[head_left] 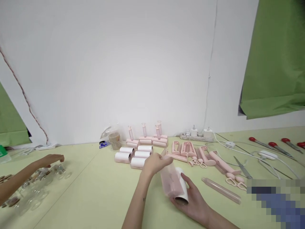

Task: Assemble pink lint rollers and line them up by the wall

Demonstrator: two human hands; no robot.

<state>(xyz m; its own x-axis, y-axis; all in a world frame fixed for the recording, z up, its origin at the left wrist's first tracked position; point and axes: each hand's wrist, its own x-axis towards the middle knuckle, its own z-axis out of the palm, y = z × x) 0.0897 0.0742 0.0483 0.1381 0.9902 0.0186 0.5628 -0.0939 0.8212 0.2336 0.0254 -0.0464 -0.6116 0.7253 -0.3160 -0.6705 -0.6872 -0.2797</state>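
Note:
My left hand (156, 163) is closed on the upper end of a pinkish, see-through piece (172, 183); whether it is a wrapper or a cover I cannot tell. It lies against the side of a white lint roll (183, 184). The fingers of my right hand (194, 202) wrap around that roll from below and the right, its dark hollow end facing me. Beyond my left hand lie several more white rolls (141, 155). To the right are pink lint roller frames (187, 149) with heart-shaped loops, and a clear pinkish tube (221, 190).
Pink rollers with upright handles (144, 132) stand by the wall, beside a tape roll (114, 141). A power strip (196, 136), cables, scissors (244, 168) and red-handled tools (282, 149) are right. Another person's hand (53, 160) reaches over small glass jars (35, 190) at left.

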